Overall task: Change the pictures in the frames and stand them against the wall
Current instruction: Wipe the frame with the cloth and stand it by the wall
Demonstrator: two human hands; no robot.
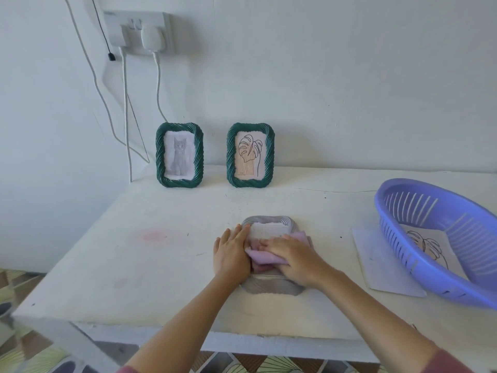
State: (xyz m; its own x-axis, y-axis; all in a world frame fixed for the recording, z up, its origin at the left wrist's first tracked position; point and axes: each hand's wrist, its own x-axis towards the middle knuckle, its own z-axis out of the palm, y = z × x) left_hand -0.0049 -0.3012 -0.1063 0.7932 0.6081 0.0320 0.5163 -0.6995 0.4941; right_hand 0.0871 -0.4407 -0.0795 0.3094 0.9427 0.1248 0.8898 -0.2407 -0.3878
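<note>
Facing wall (349,76): two green frames lean against it. You still owe it the third.
Table (134,265): everything sits on it, and the work is near your edge, right of centre.
Basket (395,238): purple and tilted at your right, resting on a pale sheet (382,267). A leaf drawing (427,246) shows inside it, well apart from your hands.
Cat frame (179,155) and leaf frame (250,155): both are upright, side by side and not touching. Leave them alone.
Grey frame (271,288): it lies flat under both your hands. I cannot tell whether its face or its back is up.
Left hand (231,254): flat, with fingers straight, it presses the frame's left edge. Keep that weight steady so the frame cannot skid.
Right hand (293,257): the fingers lie flat over the cloth and press it down onto the frame rather than bunching it.
Pink cloth (265,258): it is folded between your right palm and the frame's middle. This looks like wiping before the picture goes in. Use short, light strokes away from the holding hand, cover the corners, and lift the cloth instead of dragging grit.
</note>
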